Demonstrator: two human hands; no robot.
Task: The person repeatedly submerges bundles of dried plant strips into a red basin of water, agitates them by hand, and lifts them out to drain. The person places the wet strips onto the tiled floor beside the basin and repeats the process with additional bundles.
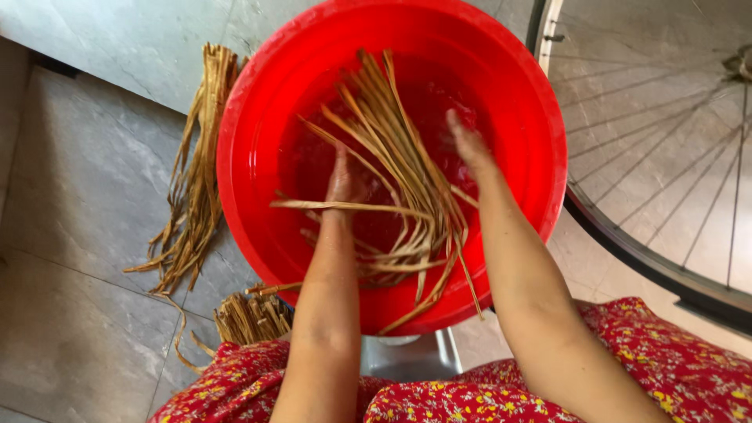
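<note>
A big red plastic tub [251, 117] stands on the floor in front of me with water in it. A bunch of long tan dried strips [392, 157] lies across the tub, ends hanging over the near rim. My left hand [342, 182] is down in the tub under the strips, closed around some of them. On the other side, my right hand [468, 142] presses against the bunch, fingers together; its grip is partly hidden and blurred.
More dried strips [192, 188] lie on the grey tiled floor left of the tub, with a cut bundle [251, 317] near my knee. A bicycle wheel [666, 157] stands at the right. My red flowered dress [650, 352] fills the bottom.
</note>
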